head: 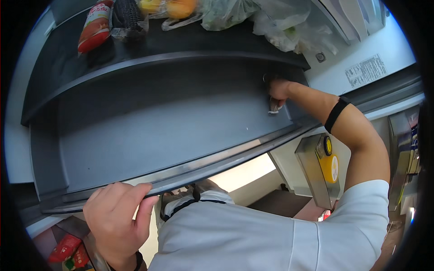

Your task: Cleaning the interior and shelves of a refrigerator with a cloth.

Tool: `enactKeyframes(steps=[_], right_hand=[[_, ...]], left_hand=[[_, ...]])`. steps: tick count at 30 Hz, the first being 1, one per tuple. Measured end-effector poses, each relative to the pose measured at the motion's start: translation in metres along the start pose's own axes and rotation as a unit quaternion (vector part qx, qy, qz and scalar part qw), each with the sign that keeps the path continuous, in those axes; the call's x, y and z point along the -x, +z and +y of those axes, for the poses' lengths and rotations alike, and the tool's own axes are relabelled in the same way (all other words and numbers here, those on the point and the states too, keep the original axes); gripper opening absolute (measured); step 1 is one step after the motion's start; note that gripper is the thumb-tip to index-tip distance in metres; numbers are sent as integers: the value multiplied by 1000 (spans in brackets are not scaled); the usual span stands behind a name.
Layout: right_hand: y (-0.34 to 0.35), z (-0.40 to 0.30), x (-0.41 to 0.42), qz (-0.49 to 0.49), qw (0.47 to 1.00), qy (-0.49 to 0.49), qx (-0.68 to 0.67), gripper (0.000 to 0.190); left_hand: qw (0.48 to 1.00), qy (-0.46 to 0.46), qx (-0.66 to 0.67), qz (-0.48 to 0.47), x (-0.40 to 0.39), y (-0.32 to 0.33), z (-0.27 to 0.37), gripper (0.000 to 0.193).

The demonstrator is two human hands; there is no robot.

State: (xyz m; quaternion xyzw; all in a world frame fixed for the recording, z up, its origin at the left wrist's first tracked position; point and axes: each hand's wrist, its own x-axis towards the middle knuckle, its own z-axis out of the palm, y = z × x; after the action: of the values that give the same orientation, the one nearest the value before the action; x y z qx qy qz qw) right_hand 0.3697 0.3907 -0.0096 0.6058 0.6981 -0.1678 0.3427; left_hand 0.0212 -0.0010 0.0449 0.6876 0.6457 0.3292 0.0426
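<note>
A wide grey fridge drawer (152, 118) is pulled out before me. My left hand (117, 211) grips the left part of its front edge (217, 174), fingers over the top and thumb outside. Deep in the drawer's right end is my right hand (280, 89), closed around a small crumpled item with a pale lower end (274, 107). What that item is I cannot tell; something dark shows above the fist, partly hidden by it. A tiny white speck (247, 128) lies on the drawer floor near the front.
Above the drawer, a dark shelf (190, 42) holds a red packet (96, 25), bagged dark corn (127, 17), orange produce (181, 7) and clear produce bags (230, 13). Door bins stand on both sides, the right one with a yellow tub (329, 167), the left with red packets (66, 249).
</note>
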Motion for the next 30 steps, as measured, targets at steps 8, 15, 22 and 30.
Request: enactKeyframes(steps=[8, 15, 22, 30], right_hand=[[-29, -13, -20, 114, 989, -90, 24, 47], [-7, -47, -44, 245, 957, -128, 93, 29], [10, -267, 23, 232, 907, -302, 182, 30], [40, -369, 148, 33, 782, -502, -368, 26]], left_hand=[[1000, -2, 2, -9, 3, -3, -4, 19], [1000, 22, 8, -7, -3, -2, -3, 17], [1000, 24, 0, 11, 5, -4, -7, 18], [999, 23, 20, 29, 7, -2, -6, 15]])
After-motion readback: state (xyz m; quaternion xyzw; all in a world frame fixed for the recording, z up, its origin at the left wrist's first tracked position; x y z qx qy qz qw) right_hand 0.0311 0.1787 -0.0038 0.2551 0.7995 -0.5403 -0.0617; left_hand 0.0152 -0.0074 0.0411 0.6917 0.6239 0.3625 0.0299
